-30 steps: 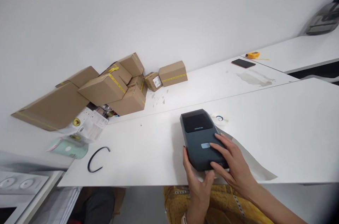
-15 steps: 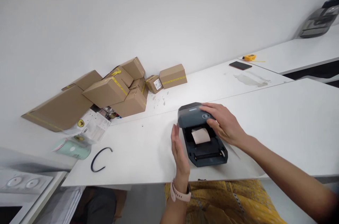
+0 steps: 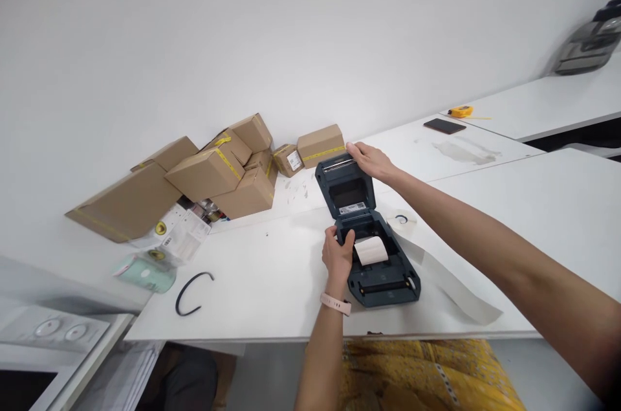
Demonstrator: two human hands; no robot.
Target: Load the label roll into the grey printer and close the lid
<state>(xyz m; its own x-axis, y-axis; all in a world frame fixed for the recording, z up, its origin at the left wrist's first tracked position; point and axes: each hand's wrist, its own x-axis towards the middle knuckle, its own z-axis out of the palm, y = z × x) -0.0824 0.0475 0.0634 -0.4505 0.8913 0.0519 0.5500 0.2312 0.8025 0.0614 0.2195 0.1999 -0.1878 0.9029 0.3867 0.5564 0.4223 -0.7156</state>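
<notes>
A dark grey label printer (image 3: pixel 383 291) lies on the white table with its lid (image 3: pixel 350 191) swung up and back. Inside it sits a small roll of white label paper (image 3: pixel 371 250). My right hand (image 3: pixel 371 160) grips the upper edge of the raised lid. My left hand (image 3: pixel 338 254) clasps the printer's left side wall, thumb over the rim close to the roll, fingers outside. Just right of the printer, a loose label roll (image 3: pixel 403 222) lies on the table, and a long strip of backing paper (image 3: pixel 451 285) trails toward the front edge.
Cardboard boxes (image 3: pixel 208 175) are piled at the back left. In front of them are plastic-wrapped packets (image 3: pixel 187 236), a mint-green pouch (image 3: pixel 148 273) and a black headband (image 3: pixel 182 298). A phone (image 3: pixel 444 126) and yellow tape measure (image 3: pixel 460 112) lie at the back right.
The printer lid has swung from partly raised to fully back, carried by my right hand. My left hand has closed onto the printer's side. The label roll and strip have come into view.
</notes>
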